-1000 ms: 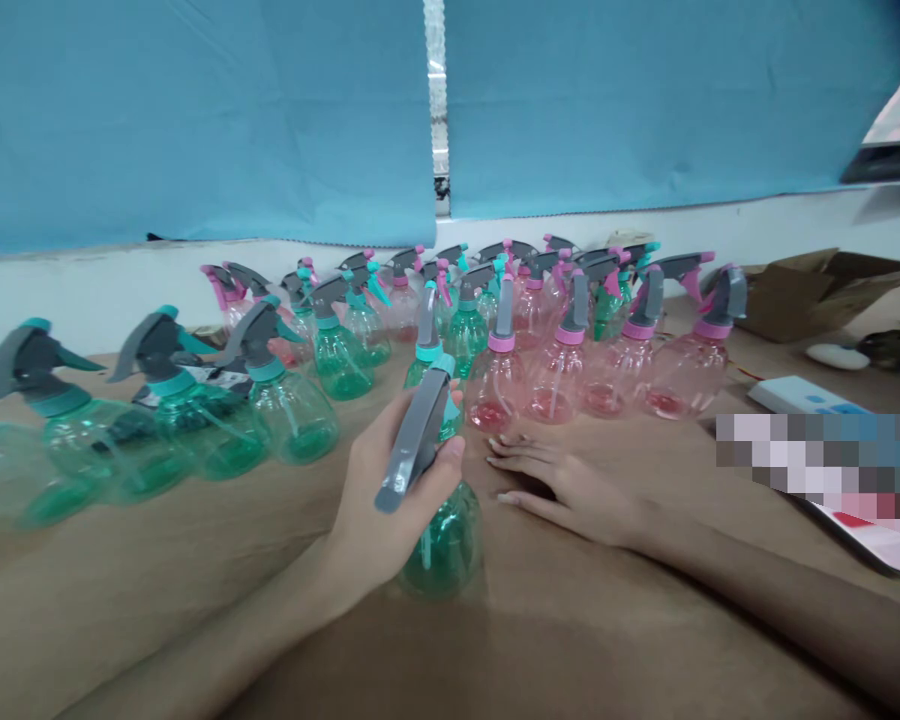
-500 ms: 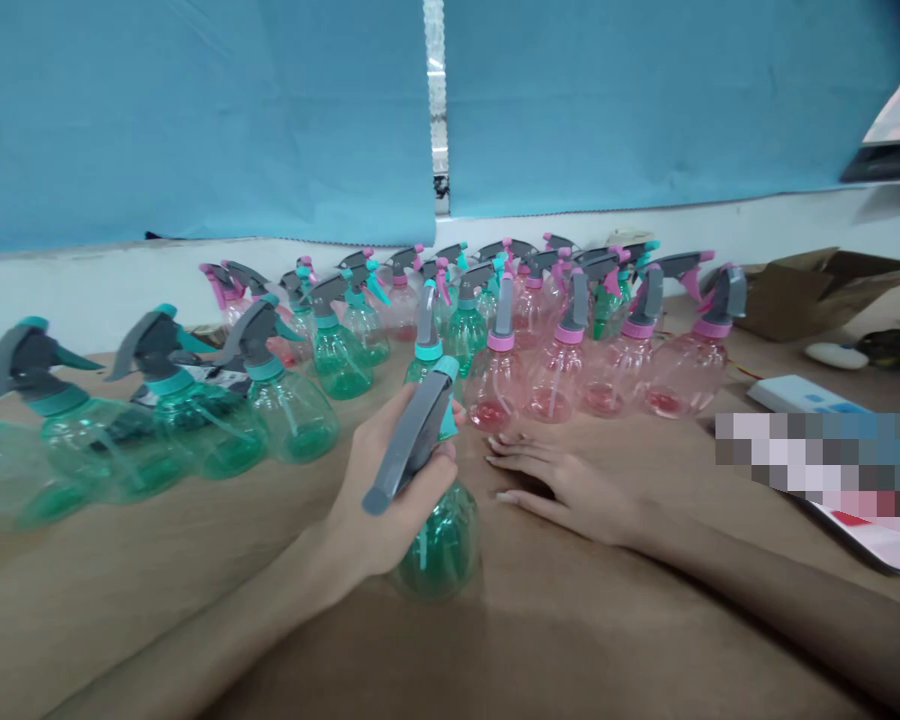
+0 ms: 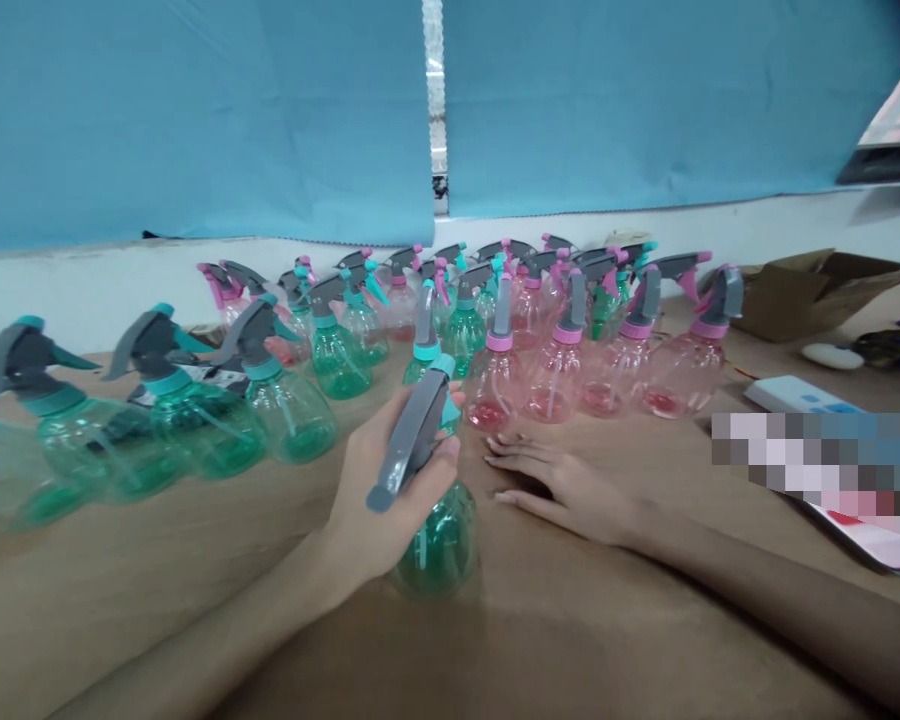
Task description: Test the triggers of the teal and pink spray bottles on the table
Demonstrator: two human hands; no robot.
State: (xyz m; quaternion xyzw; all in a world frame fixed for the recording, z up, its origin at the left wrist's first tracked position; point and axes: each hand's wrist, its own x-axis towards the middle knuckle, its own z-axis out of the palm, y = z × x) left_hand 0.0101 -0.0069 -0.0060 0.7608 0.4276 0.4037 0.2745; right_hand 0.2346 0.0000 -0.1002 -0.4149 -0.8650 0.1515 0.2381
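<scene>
A green transparent spray bottle [image 3: 439, 545] stands upright on the brown table [image 3: 555, 630], its grey and turquoise spray head tilted toward me. My left hand [image 3: 379, 490] is wrapped round the neck of this bottle, just under the head. To its right, my right hand [image 3: 570, 490] lies on the table with its fingers spread, holding nothing. Just beyond its fingertips stands a pink spray bottle [image 3: 493, 390]. Behind the held bottle is another green bottle [image 3: 425, 355], partly hidden by my left hand.
Green spray bottles [image 3: 289, 415] form a row at the left. More pink bottles [image 3: 682, 370] stand at the right, with mixed ones behind. An open cardboard box [image 3: 802, 290], a white rounded object [image 3: 832, 356] and a blue-and-white item [image 3: 799, 395] are at the right.
The spray head in my left hand has turned very slightly. My right hand stays in place on the table, and the other bottles have not moved on it.
</scene>
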